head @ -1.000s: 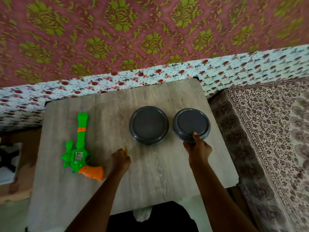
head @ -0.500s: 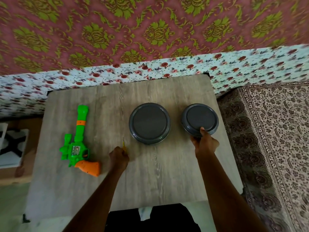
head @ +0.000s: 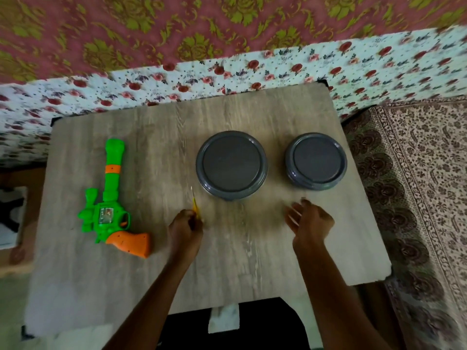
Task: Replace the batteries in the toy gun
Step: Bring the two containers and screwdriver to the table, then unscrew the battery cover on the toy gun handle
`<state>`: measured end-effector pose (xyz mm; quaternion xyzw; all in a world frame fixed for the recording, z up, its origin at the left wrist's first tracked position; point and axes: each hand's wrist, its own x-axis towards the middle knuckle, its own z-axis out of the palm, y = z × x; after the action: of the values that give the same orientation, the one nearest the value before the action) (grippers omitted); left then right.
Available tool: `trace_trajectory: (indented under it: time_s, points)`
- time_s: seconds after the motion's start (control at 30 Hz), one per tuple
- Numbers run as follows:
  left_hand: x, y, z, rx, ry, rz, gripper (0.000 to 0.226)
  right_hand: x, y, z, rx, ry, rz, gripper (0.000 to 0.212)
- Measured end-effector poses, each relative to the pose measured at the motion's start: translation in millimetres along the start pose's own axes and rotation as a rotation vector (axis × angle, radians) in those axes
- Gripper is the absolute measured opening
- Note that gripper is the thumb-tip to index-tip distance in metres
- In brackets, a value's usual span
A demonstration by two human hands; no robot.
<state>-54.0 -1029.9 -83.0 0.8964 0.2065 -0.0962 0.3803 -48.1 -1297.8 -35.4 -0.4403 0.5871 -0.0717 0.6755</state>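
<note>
View from above, looking down on a wood-grain tabletop (head: 252, 261). The toy gun (head: 111, 198), bright green with an orange grip and an orange band on its barrel, lies flat near the left edge with the barrel pointing away from the person; neither hand touches it. Just right of its grip, the left hand (head: 185, 227) is closed in a fist around a slim yellow tool (head: 194, 204) whose thin tip points away. Two round dark grey lidded containers sit side by side but apart at the centre and right: a larger container (head: 231, 164) and a smaller container (head: 316, 161). The right hand (head: 309, 219) is near the smaller one, not touching it, fingers loose and spread, holding nothing. A floral cloth (head: 227, 72) lies behind the tabletop and a patterned rug (head: 417, 173) to its right.
</note>
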Motion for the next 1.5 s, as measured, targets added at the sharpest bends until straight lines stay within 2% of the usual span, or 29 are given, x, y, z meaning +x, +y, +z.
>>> trace_trajectory:
  time_s: [0.13, 0.23, 0.33, 0.4, 0.47, 0.53, 0.6, 0.7, 0.9, 1.0, 1.07, 1.13, 1.2, 1.27, 1.33, 1.43, 1.5]
  points:
    - [-10.2, -17.1, 0.7, -0.161, 0.032, 0.011, 0.008, -34.4, 64.7, 6.6, -0.170, -0.229, -0.234, 0.019]
    - [-14.3, -29.2, -2.1, -0.315, 0.045, 0.082, 0.009, -48.4, 108.5, 21.2, -0.308, -0.475, -0.454, 0.018]
    - [-11.8, -38.0, -7.4, -0.395, 0.056, 0.136, 0.008, -54.9, 136.3, 47.5, -0.461, -0.629, -0.723, 0.013]
    - [-7.4, -45.4, -10.7, -0.431, 0.051, 0.174, 0.007, -54.3, 147.6, 64.9, -0.494, -0.680, -0.901, 0.011]
    - [-6.1, -52.8, -11.2, -0.443, 0.059, 0.220, 0.008, -48.4, 157.0, 76.9, -0.525, -0.651, -1.068, 0.010]
    - [-5.1, -60.1, -10.1, -0.458, 0.072, 0.249, 0.017, -40.8, 161.9, 81.3, -0.541, -0.629, -1.176, 0.009]
    - [-16.2, -74.9, -6.6, -0.524, 0.085, 0.296, 0.017, -37.0, 175.9, 73.2, -0.545, -0.637, -1.296, 0.008]
    - [-17.0, -74.6, -5.6, -0.587, 0.081, 0.327, 0.013, -37.0, 164.2, 72.9, -0.575, -0.670, -1.322, 0.008]
    - [-24.5, -93.7, 4.7, -0.629, 0.228, 0.500, 0.025, -40.9, 176.2, 66.8, -0.595, -0.675, -1.430, 0.005]
    - [-27.6, -97.1, 8.3, -0.682, 0.264, 0.586, 0.017, -40.3, 176.3, 65.4, -0.584, -0.726, -1.463, 0.009]
    - [-29.3, -97.2, 8.2, -0.698, 0.303, 0.578, 0.008, -40.4, 178.3, 64.2, -0.581, -0.733, -1.542, 0.023]
    - [-32.9, -98.6, 6.4, -0.701, 0.360, 0.560, 0.008, -42.8, 181.4, 59.1, -0.605, -0.763, -1.627, 0.043]
    - [-34.7, -99.8, 5.9, -0.676, 0.377, 0.558, 0.010, -45.7, 183.1, 57.6, -0.728, -0.830, -1.642, 0.058]
    - [-40.2, -100.7, 4.9, -0.638, 0.355, 0.577, 0.010, -54.0, 184.6, 51.1, -0.849, -0.911, -1.596, 0.049]
    - [-42.8, -99.6, 5.7, -0.579, 0.353, 0.589, 0.011, -60.0, 186.2, 46.0, -0.906, -0.935, -1.641, 0.035]
    - [-45.7, -102.1, 7.4, -0.501, 0.403, 0.629, 0.014, -56.2, 190.9, 48.7, -0.917, -0.876, -1.827, 0.040]
    - [-43.8, -101.7, 6.9, -0.487, 0.397, 0.641, 0.015, -52.7, 190.0, 50.9, -0.927, -0.836, -1.861, 0.039]
